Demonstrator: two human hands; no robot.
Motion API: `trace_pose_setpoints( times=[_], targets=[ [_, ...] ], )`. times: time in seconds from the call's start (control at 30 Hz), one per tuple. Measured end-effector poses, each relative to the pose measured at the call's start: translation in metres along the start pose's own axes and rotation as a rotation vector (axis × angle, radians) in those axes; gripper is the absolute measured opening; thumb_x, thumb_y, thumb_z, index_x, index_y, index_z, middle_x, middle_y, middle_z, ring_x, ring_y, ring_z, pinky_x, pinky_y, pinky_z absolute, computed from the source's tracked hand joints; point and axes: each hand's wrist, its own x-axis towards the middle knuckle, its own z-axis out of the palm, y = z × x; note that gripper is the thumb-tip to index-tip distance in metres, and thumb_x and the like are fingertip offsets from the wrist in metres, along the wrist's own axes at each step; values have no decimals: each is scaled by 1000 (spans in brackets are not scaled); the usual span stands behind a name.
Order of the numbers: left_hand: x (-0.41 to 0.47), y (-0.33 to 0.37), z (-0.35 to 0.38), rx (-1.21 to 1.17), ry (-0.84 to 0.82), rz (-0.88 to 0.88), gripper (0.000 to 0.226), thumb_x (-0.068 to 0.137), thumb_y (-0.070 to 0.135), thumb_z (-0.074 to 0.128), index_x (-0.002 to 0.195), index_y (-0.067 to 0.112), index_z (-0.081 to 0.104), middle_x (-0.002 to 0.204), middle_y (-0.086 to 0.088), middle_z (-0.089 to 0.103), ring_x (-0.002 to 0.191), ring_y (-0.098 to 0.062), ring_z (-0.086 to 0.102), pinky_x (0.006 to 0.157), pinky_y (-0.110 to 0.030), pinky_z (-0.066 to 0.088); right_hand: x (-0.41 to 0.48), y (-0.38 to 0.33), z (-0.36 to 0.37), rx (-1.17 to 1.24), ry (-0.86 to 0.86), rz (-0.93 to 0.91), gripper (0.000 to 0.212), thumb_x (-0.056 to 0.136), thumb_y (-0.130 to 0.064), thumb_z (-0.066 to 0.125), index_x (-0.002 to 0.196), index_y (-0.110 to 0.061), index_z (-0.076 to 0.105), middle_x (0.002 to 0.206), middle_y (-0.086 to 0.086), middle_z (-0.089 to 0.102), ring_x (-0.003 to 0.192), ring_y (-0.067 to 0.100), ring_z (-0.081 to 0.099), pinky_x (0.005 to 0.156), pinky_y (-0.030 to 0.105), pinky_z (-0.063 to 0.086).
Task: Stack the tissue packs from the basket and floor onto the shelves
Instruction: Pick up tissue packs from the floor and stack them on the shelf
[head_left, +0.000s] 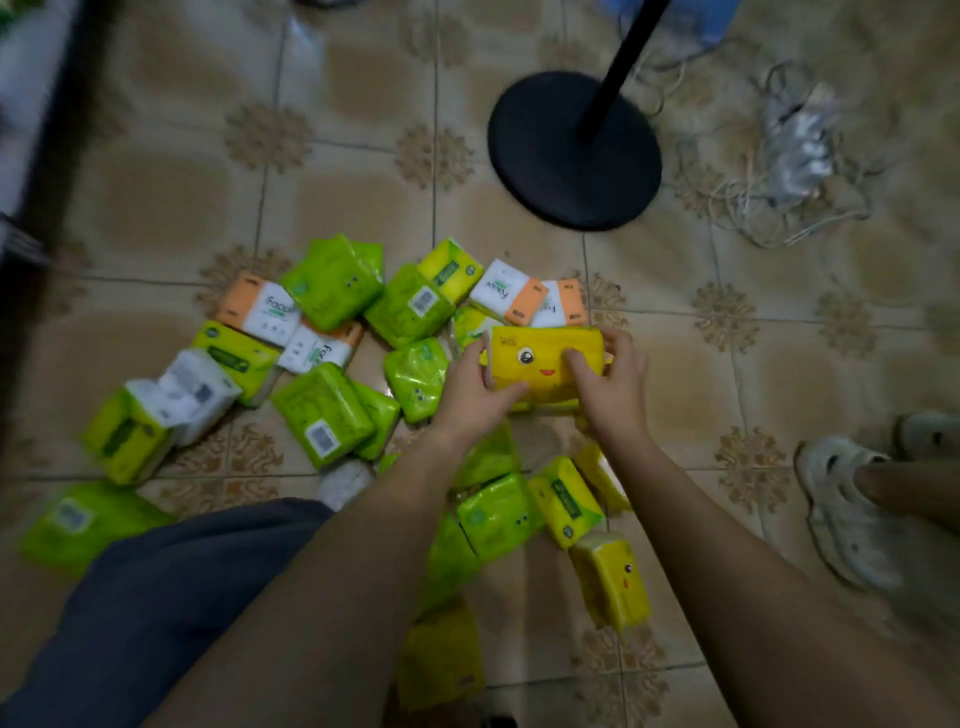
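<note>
A yellow tissue pack (545, 358) with a printed face is held above the floor pile between both hands. My left hand (475, 389) grips its left end, thumb under the front edge. My right hand (610, 379) grips its right end, fingers curled over the top. A second yellow pack seems to sit just beneath it. Several green packs (332, 280), yellow packs (610, 579) and orange-and-white packs (260, 309) lie scattered on the tiled floor (779, 374) around and under my arms. No basket or shelf shows clearly.
A black round stand base (574, 150) with its pole stands beyond the pile. Tangled white cables and a power strip (795, 150) lie at the upper right. Another person's foot in a pale clog (841, 509) is at the right. A dark furniture edge (47, 156) runs along the left.
</note>
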Motion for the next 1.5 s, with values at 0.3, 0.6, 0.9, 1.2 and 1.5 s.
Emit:
trace_pose_setpoints(
  times=[0.3, 0.6, 0.9, 1.2, 1.5],
  targets=[
    [-154, 142, -169, 51, 252, 415, 57, 82, -15, 53, 133, 5, 37, 124, -21, 55, 85, -10, 57, 65, -9, 48, -131, -213, 4, 225, -101, -531, 54, 76, -30, 48, 129, -23, 47, 118, 13, 53, 108, 25, 51, 98, 44, 41],
    [-414, 176, -345, 74, 812, 672, 88, 71, 37, 67, 140, 56, 16, 144, -8, 37, 130, -22, 41, 106, -37, 40, -360, -364, 59, 240, -414, -1164, 44, 86, -10, 52, 130, -10, 49, 126, 14, 47, 110, 21, 47, 94, 23, 33],
    [-661, 142, -413, 424, 1361, 531, 82, 74, 28, 77, 141, 33, 31, 124, -6, 33, 109, -13, 42, 100, -22, 36, -584, -429, 85, 393, -676, -1615, 44, 84, -6, 61, 126, -4, 51, 125, 16, 48, 115, 22, 45, 90, 14, 28],
    [-790, 108, -471, 603, 1745, 311, 80, 78, 29, 73, 144, 27, 27, 139, -9, 39, 125, -25, 43, 97, -30, 37, -732, -463, 120, 476, -894, -1740, 41, 87, -9, 58, 127, -9, 50, 129, 12, 45, 113, 12, 42, 94, 23, 38],
    [-857, 119, -565, 765, 1987, 57, 71, 80, 47, 67, 140, 28, 35, 133, -13, 47, 126, -29, 41, 100, -35, 38, -823, -532, 190, 510, -1016, -1706, 44, 88, -30, 53, 131, -27, 43, 132, 3, 43, 100, 19, 48, 88, 40, 46]
  ],
)
